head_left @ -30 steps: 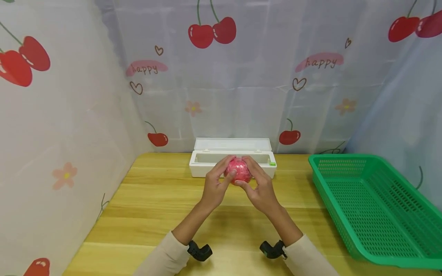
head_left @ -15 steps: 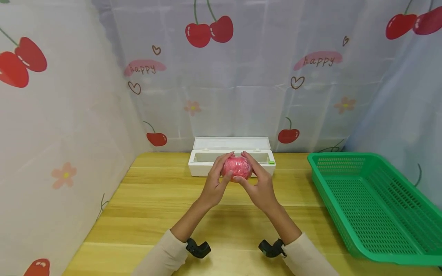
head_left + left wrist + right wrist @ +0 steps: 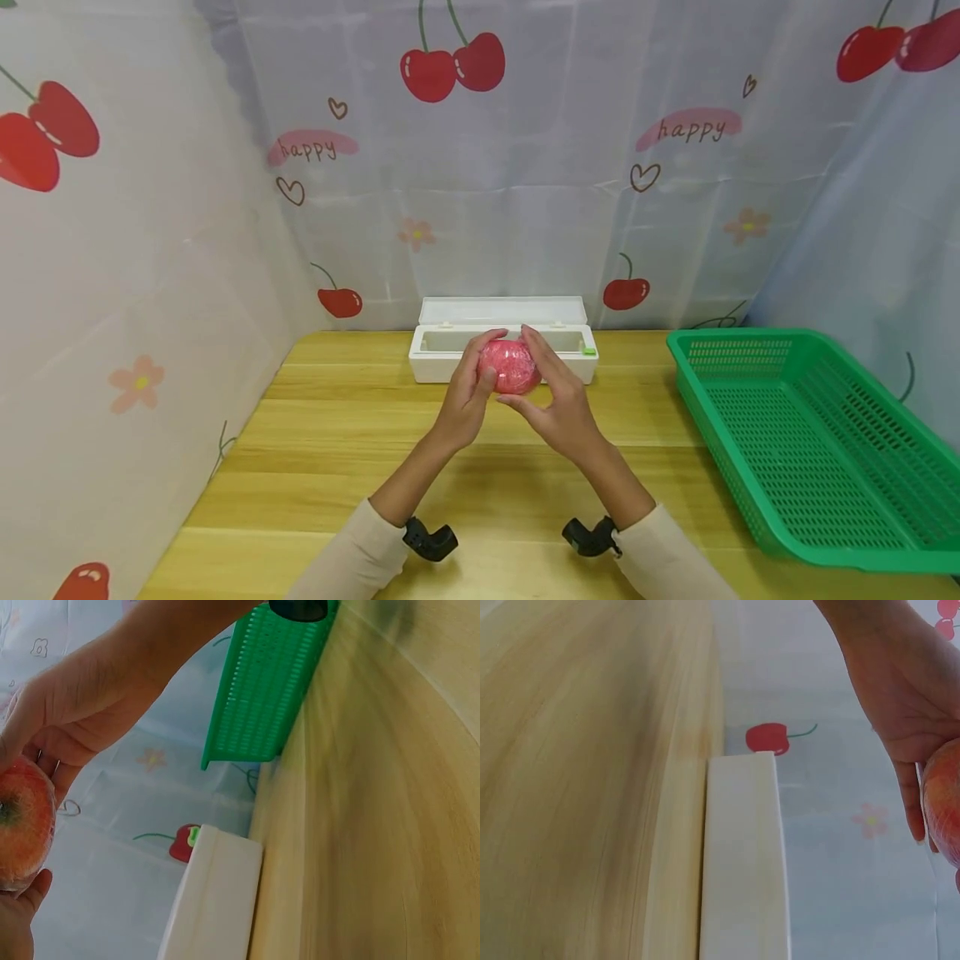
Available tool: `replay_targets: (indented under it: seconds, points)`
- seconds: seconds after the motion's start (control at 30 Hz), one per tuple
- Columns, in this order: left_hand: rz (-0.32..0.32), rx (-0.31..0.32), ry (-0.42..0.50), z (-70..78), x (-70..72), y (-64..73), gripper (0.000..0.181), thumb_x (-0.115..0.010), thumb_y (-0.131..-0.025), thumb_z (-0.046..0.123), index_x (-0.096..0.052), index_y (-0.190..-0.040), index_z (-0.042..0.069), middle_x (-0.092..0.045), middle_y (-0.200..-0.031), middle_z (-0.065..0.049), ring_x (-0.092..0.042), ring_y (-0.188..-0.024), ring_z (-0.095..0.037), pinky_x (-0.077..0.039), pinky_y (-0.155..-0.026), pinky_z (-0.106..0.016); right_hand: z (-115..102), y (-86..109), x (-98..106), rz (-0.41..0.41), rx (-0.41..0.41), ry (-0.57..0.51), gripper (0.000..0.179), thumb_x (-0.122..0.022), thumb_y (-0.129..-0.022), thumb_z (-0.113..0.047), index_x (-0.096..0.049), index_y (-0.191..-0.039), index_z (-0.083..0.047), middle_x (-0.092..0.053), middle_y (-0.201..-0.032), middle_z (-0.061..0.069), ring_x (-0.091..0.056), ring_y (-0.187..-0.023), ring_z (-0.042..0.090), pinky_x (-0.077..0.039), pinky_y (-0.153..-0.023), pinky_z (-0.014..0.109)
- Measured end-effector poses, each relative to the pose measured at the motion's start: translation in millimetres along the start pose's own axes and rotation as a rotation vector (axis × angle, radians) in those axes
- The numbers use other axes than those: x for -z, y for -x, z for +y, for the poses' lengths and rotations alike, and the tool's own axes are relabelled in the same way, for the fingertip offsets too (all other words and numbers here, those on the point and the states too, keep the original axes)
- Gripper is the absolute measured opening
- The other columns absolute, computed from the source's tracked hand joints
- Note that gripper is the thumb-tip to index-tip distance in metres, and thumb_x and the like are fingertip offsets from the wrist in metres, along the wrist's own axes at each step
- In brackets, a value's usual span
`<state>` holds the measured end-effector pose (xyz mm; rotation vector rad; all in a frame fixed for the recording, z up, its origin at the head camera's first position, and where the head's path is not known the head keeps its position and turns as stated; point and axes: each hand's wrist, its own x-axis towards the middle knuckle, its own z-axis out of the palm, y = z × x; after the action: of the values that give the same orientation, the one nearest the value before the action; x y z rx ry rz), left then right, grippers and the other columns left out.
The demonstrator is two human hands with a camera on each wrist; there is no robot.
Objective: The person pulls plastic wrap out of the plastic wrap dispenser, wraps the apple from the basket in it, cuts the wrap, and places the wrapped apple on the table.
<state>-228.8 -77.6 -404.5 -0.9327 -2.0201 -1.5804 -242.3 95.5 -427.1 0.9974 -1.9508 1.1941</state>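
A red apple (image 3: 510, 367) in shiny clear film is held up between both hands, in front of the white box. My left hand (image 3: 462, 404) grips its left side, thumb on the near face and fingers round the far side. My right hand (image 3: 564, 408) curves round the right side, fingertips at the top and thumb under the lower edge. In the left wrist view the stem hollow of the apple (image 3: 22, 825) shows, with the right hand (image 3: 94, 701) reaching in from above. The right wrist view has only part of the apple (image 3: 945, 799), cut by the edge.
Behind the hands stands a long white box (image 3: 431, 367) with its lid raised and a small green piece at its right end. A green plastic basket (image 3: 738, 467) sits at the right of the wooden table (image 3: 322, 467). Cherry-print curtains (image 3: 480, 192) enclose the back and sides.
The apple has turned in the hands and shifted slightly left. My right thumb has come off the apple's near face to below its edge. The left hand keeps its grip.
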Motion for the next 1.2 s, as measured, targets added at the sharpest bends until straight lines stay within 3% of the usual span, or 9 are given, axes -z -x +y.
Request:
replay_targets:
  seconds: [0.17,0.3,0.53,0.77,0.97,1.1,1.2]
  points:
    - [-0.006,0.022,-0.009,-23.0,-5.3,3.9,0.043,-0.041,-0.111,0.023,-0.039,-0.148,0.001,-0.05,-0.139,-0.02,-0.056,-0.118,-0.033,-0.058,-0.091,-0.036,-0.7,0.2,-0.5,-0.02,0.03,0.027,0.079,-0.087,-0.08,-0.014,-0.047,-0.145,0.004,-0.054,-0.142,0.021,-0.056,-0.128,0.034,-0.05,-0.102,0.035]
    - [-0.015,0.045,-0.06,-29.5,-5.3,7.1,0.042,-0.04,-0.111,0.028,-0.042,-0.147,0.007,-0.052,-0.136,-0.012,-0.058,-0.114,-0.026,-0.058,-0.089,-0.034,-0.2,1.6,-0.9,-0.019,0.037,0.04,0.074,-0.086,-0.082,-0.016,-0.049,-0.142,0.005,-0.057,-0.139,0.021,-0.058,-0.125,0.035,-0.053,-0.098,0.043]
    - [0.038,0.06,-0.035,-30.9,-4.9,7.2,0.047,-0.041,-0.109,0.042,-0.047,-0.145,0.013,-0.056,-0.135,-0.008,-0.059,-0.112,-0.024,-0.059,-0.087,-0.035,3.1,2.5,-5.3,0.0,-0.01,0.018,0.082,-0.09,-0.078,-0.015,-0.049,-0.147,0.001,-0.056,-0.144,0.017,-0.059,-0.126,0.033,-0.055,-0.096,0.042]
    - [0.08,0.107,0.039,-30.9,-5.1,5.2,0.045,-0.044,-0.108,0.045,-0.05,-0.143,0.016,-0.058,-0.133,-0.009,-0.061,-0.113,-0.024,-0.06,-0.086,-0.035,4.2,2.5,-7.7,0.073,0.003,0.004,0.075,-0.075,-0.087,-0.04,-0.051,-0.147,-0.001,-0.053,-0.148,0.016,-0.053,-0.135,0.033,-0.047,-0.105,0.03]
    - [0.064,0.124,0.07,-27.8,-4.6,6.7,0.046,-0.029,-0.113,0.037,-0.047,-0.149,0.015,-0.055,-0.139,-0.011,-0.06,-0.114,-0.025,-0.06,-0.083,-0.033,4.9,4.3,-9.5,0.05,0.038,-0.006,0.071,-0.066,-0.094,-0.043,-0.051,-0.146,0.003,-0.054,-0.146,0.021,-0.055,-0.132,0.036,-0.046,-0.104,0.027]
    - [0.059,0.135,0.047,-25.5,-5.3,6.2,0.041,-0.03,-0.113,0.029,-0.048,-0.149,0.02,-0.056,-0.136,-0.006,-0.06,-0.108,-0.023,-0.061,-0.078,-0.034,3.9,4.7,-9.3,0.028,0.04,0.01,0.068,-0.063,-0.097,-0.043,-0.051,-0.145,0.003,-0.055,-0.143,0.021,-0.056,-0.129,0.036,-0.048,-0.104,0.03]
    - [0.057,0.118,0.007,-24.3,-5.9,5.1,0.04,-0.03,-0.113,0.025,-0.05,-0.147,0.017,-0.056,-0.134,-0.006,-0.06,-0.108,-0.023,-0.06,-0.08,-0.034,3.3,4.2,-8.6,0.031,0.057,0.036,0.065,-0.061,-0.098,-0.043,-0.053,-0.143,0.004,-0.057,-0.14,0.02,-0.059,-0.125,0.035,-0.048,-0.103,0.032]
